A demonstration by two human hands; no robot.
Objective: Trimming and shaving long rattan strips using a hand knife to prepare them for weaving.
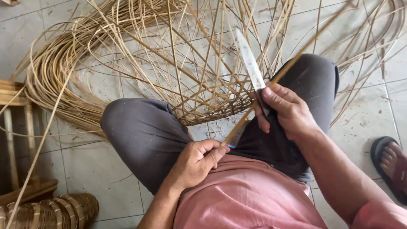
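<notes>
My right hand (285, 111) grips the handle of a knife (250, 63) whose long pale blade points up and away. Its thumb presses a thin rattan strip (296, 57) against the blade. That strip runs diagonally from the upper right down to my left hand (197, 161), which pinches its lower end above my lap. I sit with knees apart in grey trousers (144, 135) and a pink shirt (246, 195). A partly woven open basket frame (203, 89) lies on the floor between my knees.
A large bundle of loose rattan strips (55, 72) curves over the tiled floor (373, 110) at the left and top. A wooden stool (17, 127) and a woven basket (55, 210) stand at the left. Another person's sandalled foot (392, 163) is at the right edge.
</notes>
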